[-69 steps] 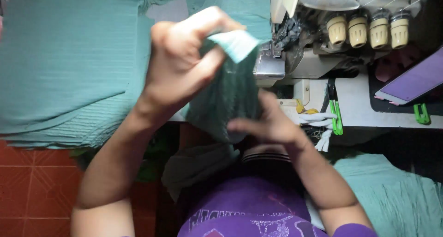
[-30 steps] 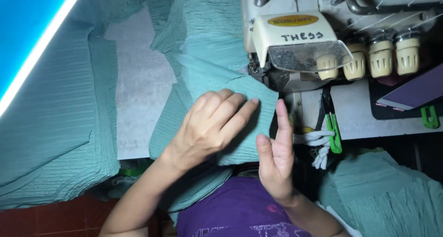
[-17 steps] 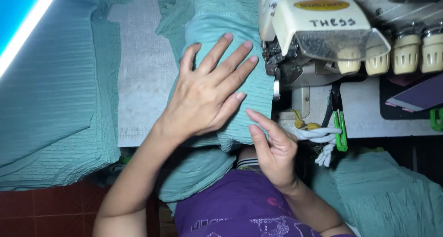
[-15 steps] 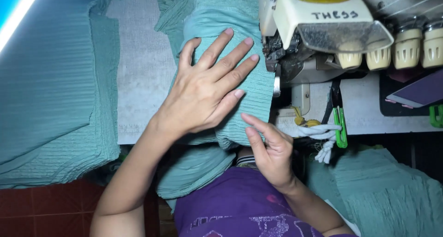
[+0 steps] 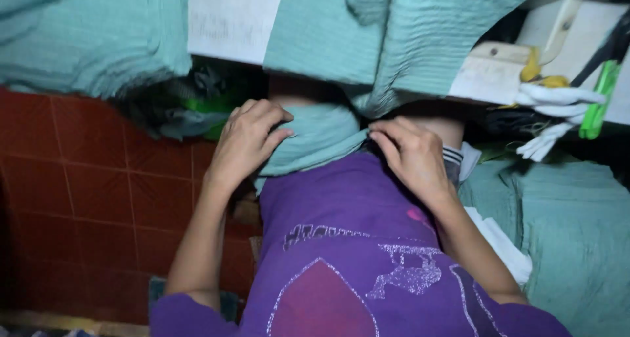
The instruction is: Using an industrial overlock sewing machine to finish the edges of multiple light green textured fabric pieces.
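A teal ribbed fabric piece lies in my lap, below the edge of the white table. My left hand grips its left side with curled fingers. On its right side my right hand pinches the cloth's edge against my purple shirt. More of the same teal fabric hangs down over the table edge just above both hands.
A stack of teal fabric lies at the upper left. Another teal heap sits low at the right. White scraps and a green tool hang at the table's right edge. Red floor tiles show at left.
My view has dropped from the sewing machine and tabletop to my lap. Both hands have come off the fabric on the table and now hold fabric below the table edge.
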